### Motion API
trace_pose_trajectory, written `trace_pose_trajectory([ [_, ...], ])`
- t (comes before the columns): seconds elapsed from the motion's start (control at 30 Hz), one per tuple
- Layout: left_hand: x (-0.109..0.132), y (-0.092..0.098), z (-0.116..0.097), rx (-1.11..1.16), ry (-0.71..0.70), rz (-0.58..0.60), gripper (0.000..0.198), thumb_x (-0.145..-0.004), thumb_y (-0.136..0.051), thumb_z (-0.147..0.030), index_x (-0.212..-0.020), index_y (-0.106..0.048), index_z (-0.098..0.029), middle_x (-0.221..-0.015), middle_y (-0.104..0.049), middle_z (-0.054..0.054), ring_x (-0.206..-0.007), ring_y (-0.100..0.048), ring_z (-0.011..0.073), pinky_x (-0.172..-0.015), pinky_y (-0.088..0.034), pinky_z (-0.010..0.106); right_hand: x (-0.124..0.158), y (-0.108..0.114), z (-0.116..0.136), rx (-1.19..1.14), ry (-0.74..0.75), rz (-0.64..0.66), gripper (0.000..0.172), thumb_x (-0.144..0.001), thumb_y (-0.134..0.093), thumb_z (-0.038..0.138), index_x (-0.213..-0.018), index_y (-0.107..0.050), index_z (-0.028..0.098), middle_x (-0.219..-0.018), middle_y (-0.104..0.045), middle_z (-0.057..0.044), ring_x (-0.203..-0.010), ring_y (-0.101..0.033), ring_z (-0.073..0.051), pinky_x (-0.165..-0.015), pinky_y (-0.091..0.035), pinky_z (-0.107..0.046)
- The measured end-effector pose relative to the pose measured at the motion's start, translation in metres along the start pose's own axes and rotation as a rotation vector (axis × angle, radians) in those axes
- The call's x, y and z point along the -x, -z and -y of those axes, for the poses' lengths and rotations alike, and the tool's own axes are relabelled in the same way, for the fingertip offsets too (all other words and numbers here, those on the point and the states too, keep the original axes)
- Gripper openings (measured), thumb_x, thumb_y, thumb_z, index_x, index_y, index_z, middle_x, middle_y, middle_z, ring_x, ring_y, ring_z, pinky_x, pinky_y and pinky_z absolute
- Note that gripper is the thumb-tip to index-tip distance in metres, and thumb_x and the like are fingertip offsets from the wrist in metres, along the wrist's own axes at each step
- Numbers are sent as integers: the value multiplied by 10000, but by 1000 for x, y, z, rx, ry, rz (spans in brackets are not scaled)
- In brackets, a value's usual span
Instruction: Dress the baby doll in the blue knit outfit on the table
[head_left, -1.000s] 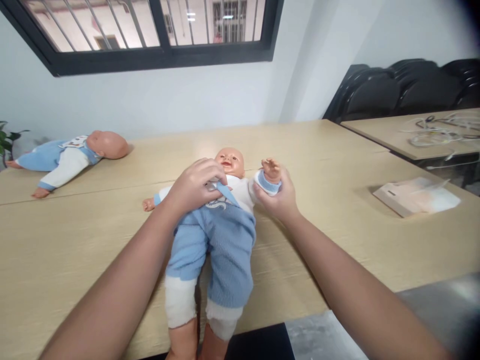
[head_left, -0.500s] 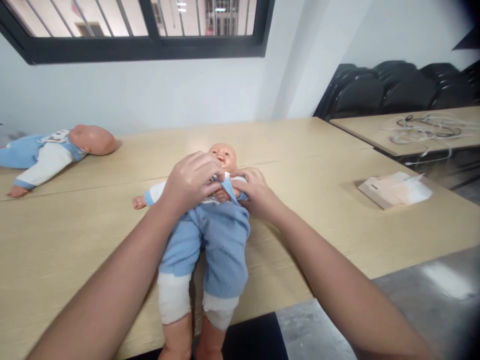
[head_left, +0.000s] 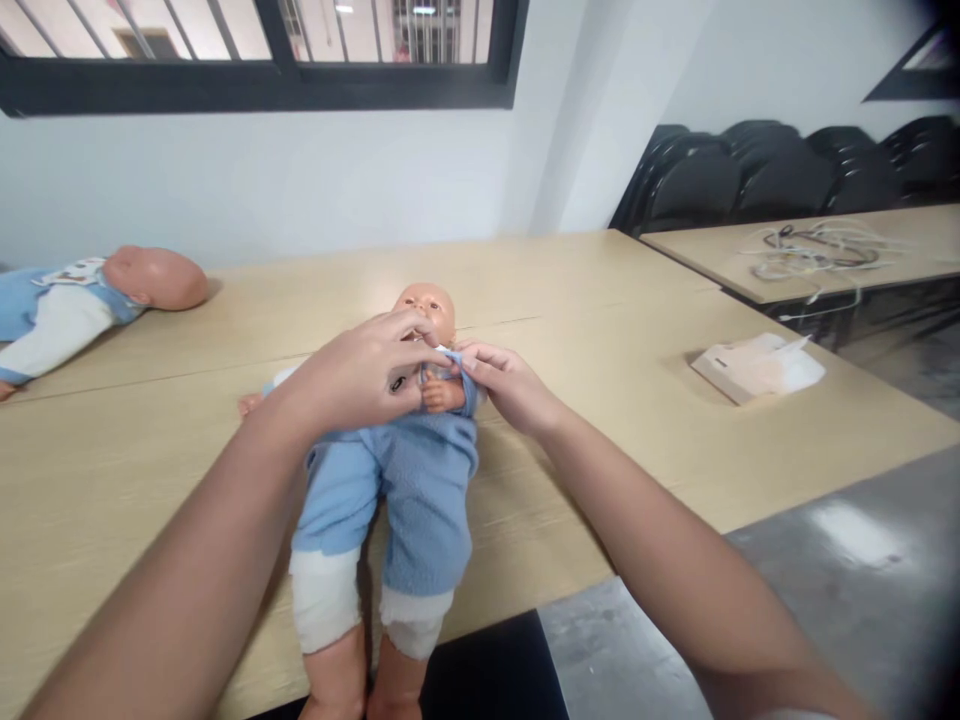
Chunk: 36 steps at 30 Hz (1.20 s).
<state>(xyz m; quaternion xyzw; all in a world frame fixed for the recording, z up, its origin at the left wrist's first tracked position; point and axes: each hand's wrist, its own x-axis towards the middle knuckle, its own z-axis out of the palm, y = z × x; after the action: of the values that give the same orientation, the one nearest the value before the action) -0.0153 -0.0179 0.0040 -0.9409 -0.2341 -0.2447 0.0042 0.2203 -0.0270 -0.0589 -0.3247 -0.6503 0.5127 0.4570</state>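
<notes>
A baby doll lies on its back on the table, feet toward me. It wears blue fleece trousers with white cuffs and a blue-and-white top. My left hand is over the doll's chest, its thumb and fingers closing on the edge of the blue cloth. From the other side, my right hand pinches the same blue cloth between thumb and fingers. The doll's small hand shows just below the cloth. My left hand hides much of the chest and the lower face.
A second doll in similar clothes lies at the far left of the wooden table. A tissue box stands on the right. Tangled cables lie on another table, with stacked black chairs behind. A window is in the wall ahead.
My view has turned slightly right. My fingers have shifted along the blue cloth, its edge now running between my hands. More of the doll's small hand shows.
</notes>
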Motion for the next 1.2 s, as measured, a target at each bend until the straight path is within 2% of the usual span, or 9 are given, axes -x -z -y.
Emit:
trace_pose_trajectory([
  [0.1,-2,1,-8,27,64,72,437,-810,-752,-280,-1244,-702,-273,-1281,-638,88,-1199,-625,302,-998,-539,425,-1,3,-4,-83,-28,0,356,-895,-704,589,-914,-700,234,-1020,-733,-41,-1031,-683,-234,-967,-560,-404],
  [0.2,-4,-6,-11,-25,67,54,350,-843,-775,-392,-1162,-711,-262,-1199,-670,81,-1157,-638,298,-975,-534,427,-1,4,-1,-93,-22,10,345,-911,-683,582,-935,-693,238,-1029,-738,-41,-1008,-692,-226,-942,-564,-397],
  [0.4,0,-9,-3,-72,68,-5,290,-899,-732,-484,-1084,-740,-260,-1087,-698,66,-1024,-670,254,-906,-530,387,6,2,21,311,90,-14,328,-829,-799,452,-1026,-662,229,-1066,-706,-43,-1005,-659,-220,-900,-557,-364],
  [0.5,2,-6,2,-35,78,25,307,-897,-734,-501,-1091,-750,-264,-1070,-698,64,-1019,-667,254,-896,-527,383,8,0,25,426,173,-76,291,-828,-788,369,-1037,-648,222,-1099,-699,-54,-1027,-661,-215,-923,-547,-362],
  [0.73,1,-6,4,40,117,57,346,-863,-762,-513,-1097,-743,-259,-1046,-691,63,-1006,-652,255,-891,-505,376,8,1,25,452,198,-69,191,-825,-709,235,-1010,-668,210,-1049,-735,-48,-980,-684,-206,-885,-552,-352],
  [0.9,0,-4,2,41,181,99,348,-856,-748,-535,-1020,-724,-229,-982,-678,54,-926,-645,240,-796,-481,353,8,2,27,487,227,-166,242,-789,-693,162,-1026,-672,207,-1045,-727,-52,-977,-665,-201,-891,-532,-349],
  [0.97,-1,-3,1,39,205,89,357,-840,-757,-538,-1012,-721,-227,-975,-682,51,-908,-645,237,-781,-475,349,8,4,29,441,183,-172,276,-793,-696,165,-1064,-669,205,-1019,-714,-47,-928,-648,-185,-860,-524,-336],
  [1.1,-2,-1,-3,30,209,97,331,-838,-749,-526,-987,-725,-231,-953,-684,44,-895,-641,232,-762,-460,342,7,15,36,178,-21,83,268,-863,-714,287,-1115,-659,216,-1085,-702,-49,-917,-630,-170,-823,-517,-311],
  [1.2,-4,1,-6,33,228,116,313,-840,-743,-513,-969,-722,-229,-933,-680,44,-884,-636,231,-751,-456,339,7,27,40,141,-126,244,196,-950,-644,393,-911,-667,202,-897,-659,-21,-800,-564,-150,-770,-473,-302],
])
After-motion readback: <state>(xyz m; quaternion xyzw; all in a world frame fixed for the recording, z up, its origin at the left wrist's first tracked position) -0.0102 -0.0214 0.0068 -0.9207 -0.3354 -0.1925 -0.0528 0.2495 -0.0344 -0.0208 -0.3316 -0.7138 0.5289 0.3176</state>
